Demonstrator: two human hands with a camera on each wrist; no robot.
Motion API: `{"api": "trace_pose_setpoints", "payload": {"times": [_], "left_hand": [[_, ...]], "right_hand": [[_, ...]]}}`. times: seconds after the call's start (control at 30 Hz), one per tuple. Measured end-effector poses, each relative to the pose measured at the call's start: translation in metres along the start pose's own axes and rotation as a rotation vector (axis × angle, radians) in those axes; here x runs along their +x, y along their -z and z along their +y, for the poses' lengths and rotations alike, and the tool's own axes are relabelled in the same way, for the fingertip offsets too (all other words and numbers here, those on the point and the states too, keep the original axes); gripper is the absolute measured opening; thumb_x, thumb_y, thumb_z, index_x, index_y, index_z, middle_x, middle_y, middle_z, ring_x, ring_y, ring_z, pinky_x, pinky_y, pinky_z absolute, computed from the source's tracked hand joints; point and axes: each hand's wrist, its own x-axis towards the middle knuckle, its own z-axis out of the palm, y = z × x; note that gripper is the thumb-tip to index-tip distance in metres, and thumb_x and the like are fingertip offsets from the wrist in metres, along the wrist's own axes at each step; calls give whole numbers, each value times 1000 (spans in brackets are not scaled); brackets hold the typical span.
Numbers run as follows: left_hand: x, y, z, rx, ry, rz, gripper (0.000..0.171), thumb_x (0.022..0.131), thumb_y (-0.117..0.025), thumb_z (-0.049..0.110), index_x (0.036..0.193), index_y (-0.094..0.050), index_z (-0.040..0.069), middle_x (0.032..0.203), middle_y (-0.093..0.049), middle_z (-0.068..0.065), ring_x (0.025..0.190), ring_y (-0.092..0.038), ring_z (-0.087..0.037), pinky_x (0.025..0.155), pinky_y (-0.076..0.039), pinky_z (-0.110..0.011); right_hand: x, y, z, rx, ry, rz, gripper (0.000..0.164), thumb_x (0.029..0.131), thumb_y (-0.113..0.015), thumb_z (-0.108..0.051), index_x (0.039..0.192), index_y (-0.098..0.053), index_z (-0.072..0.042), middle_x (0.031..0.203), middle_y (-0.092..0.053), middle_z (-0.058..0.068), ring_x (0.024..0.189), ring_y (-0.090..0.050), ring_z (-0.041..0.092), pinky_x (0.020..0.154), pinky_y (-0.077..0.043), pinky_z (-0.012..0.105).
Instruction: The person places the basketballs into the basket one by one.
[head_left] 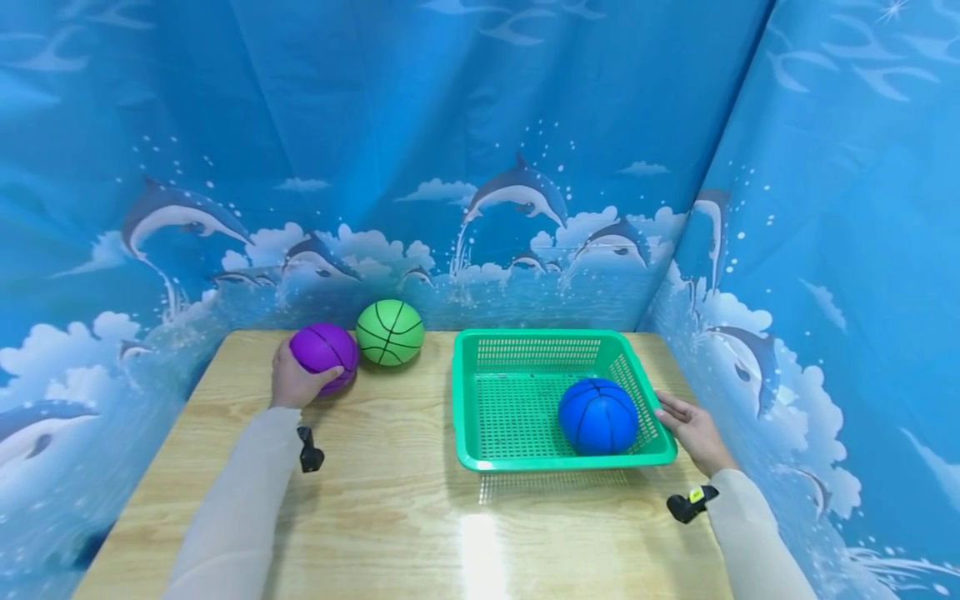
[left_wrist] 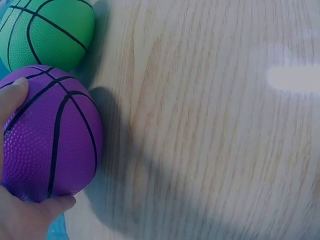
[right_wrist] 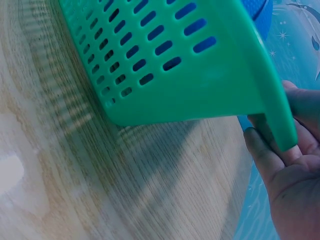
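Right hand (head_left: 696,435), fingers hooked on the right rim of one green basket (head_left: 465,408). One blue ball (head_left: 597,417), inside, at the basket's near right corner. Left hand (head_left: 295,379), gripping one purple ball (head_left: 322,348) from its left and near sides, by the far left corner of one wooden table (head_left: 375,500). One green ball (head_left: 390,333), just right of the purple, at the table's far edge.

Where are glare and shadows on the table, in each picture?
Head view: glare on the table at bottom centre, shadow near the basket; left wrist: glare at right, shadow beside the purple ball; right wrist: glare at left, shadows beside the basket.
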Motion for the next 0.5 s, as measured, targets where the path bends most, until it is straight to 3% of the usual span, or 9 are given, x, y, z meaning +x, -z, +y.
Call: {"api": "trace_pose_setpoints", "payload": {"times": [0.23,0.5], "left_hand": [[-6,4,2,-31,-42,60,97,71,-84,15,148,-27,0,143,-38,-29,130,-38,-47,105,-35,-60],[-7,13,20,-22,-147,24,106,73,-84,27,153,-18,7,148,-32,-27,130,-37,-49,102,-37,-63]], "right_hand": [[1,0,4,-2,3,-8,63,100,-47,-37,151,-26,-7,151,-30,24,135,-34,41,106,-36,50],[1,1,4,4,1,-9,64,100,-47,-39,151,-26,-8,151,-31,23,136,-33,39,106,-37,46]]}}
